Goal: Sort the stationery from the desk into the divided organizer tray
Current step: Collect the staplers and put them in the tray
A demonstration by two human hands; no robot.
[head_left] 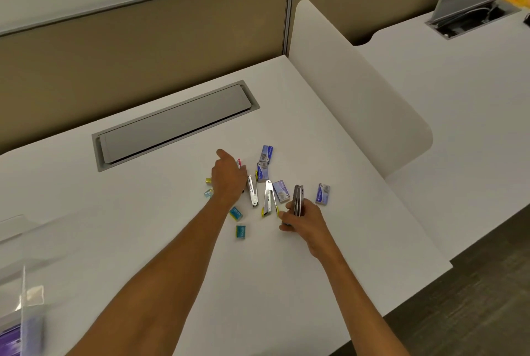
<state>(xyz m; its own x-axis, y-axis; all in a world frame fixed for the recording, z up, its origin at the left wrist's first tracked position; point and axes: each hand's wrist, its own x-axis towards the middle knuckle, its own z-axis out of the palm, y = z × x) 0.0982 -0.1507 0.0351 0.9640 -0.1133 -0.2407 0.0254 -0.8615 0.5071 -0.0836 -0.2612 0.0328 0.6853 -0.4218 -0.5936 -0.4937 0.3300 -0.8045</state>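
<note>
Right hand [304,221] grips staplers [298,202] — left hand [228,180] over scattered stationery [268,198] just beside, grasp hidden.

Head view, looking forward-down over desk [286,269], near

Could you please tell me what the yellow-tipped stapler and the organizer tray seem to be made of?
Stapler: polished metal, probably steel, going by its bright mirror-like shine; the yellow tips look like plastic. Tray: clear hard plastic, perhaps acrylic; the desk shows through its walls and an edge catches glare, though it is blurred.
</note>
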